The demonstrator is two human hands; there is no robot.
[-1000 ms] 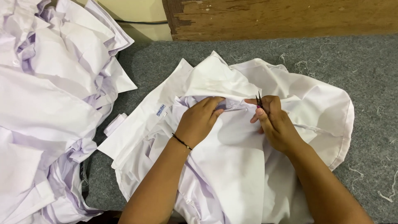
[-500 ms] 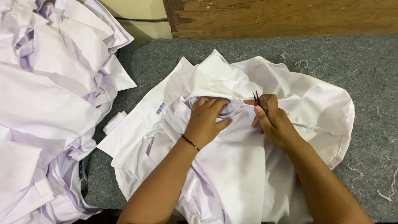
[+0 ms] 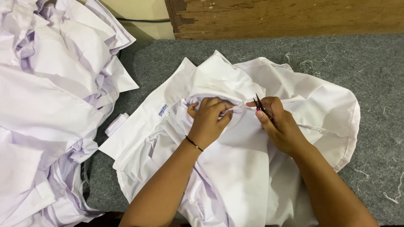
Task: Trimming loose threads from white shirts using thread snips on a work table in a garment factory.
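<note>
A crumpled white shirt [image 3: 235,168] lies on a grey felt-covered table [image 3: 362,63], with a small blue label [image 3: 163,109] on its left part. My left hand [image 3: 209,120] pinches a fold of the shirt fabric near the middle, a thin black band on its wrist. My right hand [image 3: 280,124] holds small dark thread snips [image 3: 259,103], blades pointing up and away, right beside the stretched seam between both hands.
A big heap of white shirts [image 3: 46,105] fills the left side. A worn wooden board [image 3: 286,17] runs along the far edge. Loose white thread scraps [image 3: 391,193] dot the grey felt at right.
My left hand has shifted a little along the fold and regripped the fabric. The right hand with the snips has stayed nearly still.
</note>
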